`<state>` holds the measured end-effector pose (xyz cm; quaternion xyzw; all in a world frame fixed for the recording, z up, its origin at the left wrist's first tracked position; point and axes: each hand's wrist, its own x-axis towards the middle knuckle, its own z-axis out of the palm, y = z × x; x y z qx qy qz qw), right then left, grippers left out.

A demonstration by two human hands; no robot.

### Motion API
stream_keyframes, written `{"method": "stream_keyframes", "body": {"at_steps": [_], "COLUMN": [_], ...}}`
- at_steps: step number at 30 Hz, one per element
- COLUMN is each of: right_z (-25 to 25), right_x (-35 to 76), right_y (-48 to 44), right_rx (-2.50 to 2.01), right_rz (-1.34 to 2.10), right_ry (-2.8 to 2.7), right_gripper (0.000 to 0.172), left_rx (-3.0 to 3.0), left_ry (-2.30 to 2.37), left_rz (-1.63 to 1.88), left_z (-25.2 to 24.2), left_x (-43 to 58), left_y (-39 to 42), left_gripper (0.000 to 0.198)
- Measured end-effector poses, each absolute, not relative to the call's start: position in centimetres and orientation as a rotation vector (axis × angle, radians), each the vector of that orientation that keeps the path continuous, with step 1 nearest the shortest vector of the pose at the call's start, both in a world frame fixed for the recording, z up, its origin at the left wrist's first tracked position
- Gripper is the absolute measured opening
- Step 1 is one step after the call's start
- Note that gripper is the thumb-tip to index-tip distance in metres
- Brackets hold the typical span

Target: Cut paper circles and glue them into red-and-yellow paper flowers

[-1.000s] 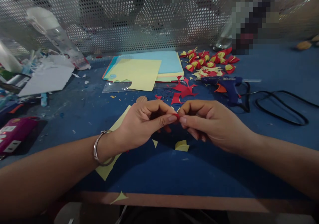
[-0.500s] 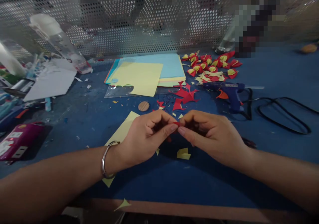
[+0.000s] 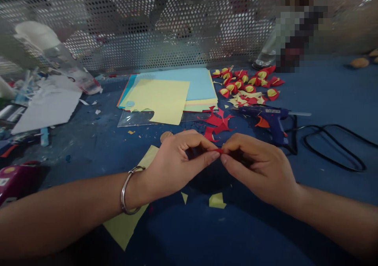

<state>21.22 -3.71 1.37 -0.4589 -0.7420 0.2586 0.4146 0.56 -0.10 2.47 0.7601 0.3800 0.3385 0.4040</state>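
Note:
A small red paper piece is pinched between the fingertips of both hands over the blue table. My left hand, with a silver bangle at the wrist, grips its left end between thumb and forefinger. From the other side, my right hand pinches the right end; most of the piece is hidden by fingers. Beneath the hands lie a folded yellow paper scrap and a tiny yellow triangle. A yellow paper strip runs under my left wrist. Red paper offcuts lie just beyond my fingers.
Coloured sheets are stacked at the back, beside finished red-and-yellow paper pieces. A blue glue gun with a looped black cord lies right. At left are a bottle, white paper and a purple box.
Both hands, still pinching the red paper, appear slightly further right. The camera view has tilted, so table objects sit lower in the picture, and the left hand now partly covers the round wooden disc.

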Motion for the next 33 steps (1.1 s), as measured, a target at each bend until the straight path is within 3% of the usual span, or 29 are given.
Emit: {"method": "stream_keyframes", "body": {"at_steps": [4,15,33], "right_z": [1.13,0.86,1.17], "right_x": [21.45,21.71,21.73], "right_y": [-3.17,-3.27,-3.18], "right_rx": [-1.097,-1.169,-1.207], "right_rz": [0.559,0.615,0.708], "right_ry": [-1.945,-1.965,-1.954], "right_gripper": [0.017,0.012,0.016], "left_rx": [1.8,1.284,1.32], "left_ry": [0.869,0.885,0.914], "left_rz": [0.772,0.566,0.575], "left_z": [2.5,1.99,2.12], "left_x": [0.86,0.43,0.24], "left_y": [0.81,1.04,1.07], "left_gripper": [0.002,0.021,0.014]}}
